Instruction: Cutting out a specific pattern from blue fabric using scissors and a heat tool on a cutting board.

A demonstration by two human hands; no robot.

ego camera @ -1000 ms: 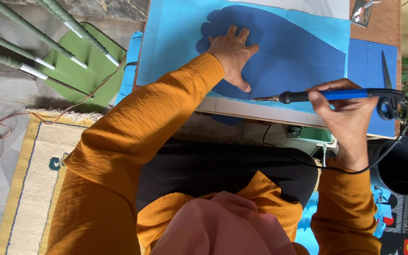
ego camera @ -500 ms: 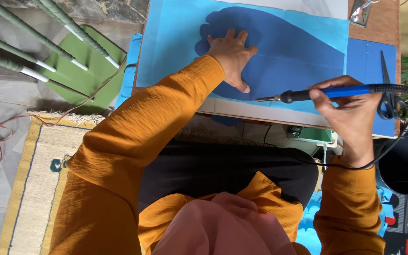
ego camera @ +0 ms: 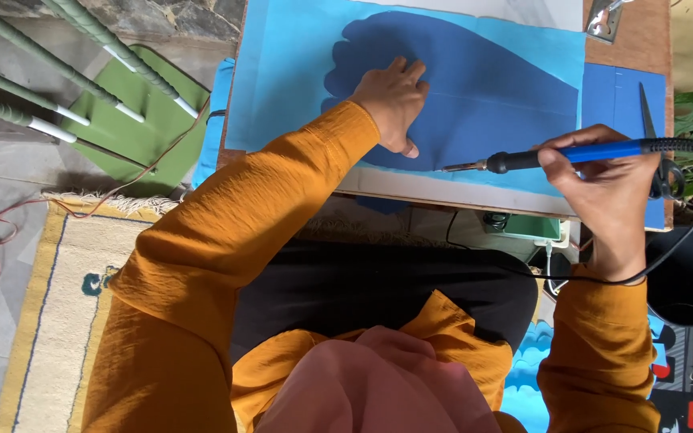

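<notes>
Soft daylight is filling the whole scene pretty evenly, nothing blown out and no real glare. The left hand (ego camera: pixel 393 100) is throwing only a faint shadow onto the blue fabric (ego camera: pixel 483 72), and the lap under the board (ego camera: pixel 459 192) is sitting darker. Focus is holding sharp, though the wide lens is bending lines near the edges.

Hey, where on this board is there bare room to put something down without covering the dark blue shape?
Free: the light blue fabric left of the dark blue shape, and the pale board strip along the near edge. Crowded: the left hand presses on the shape, the right hand holds the soldering iron over the right side, and scissors lie beside it.
</notes>
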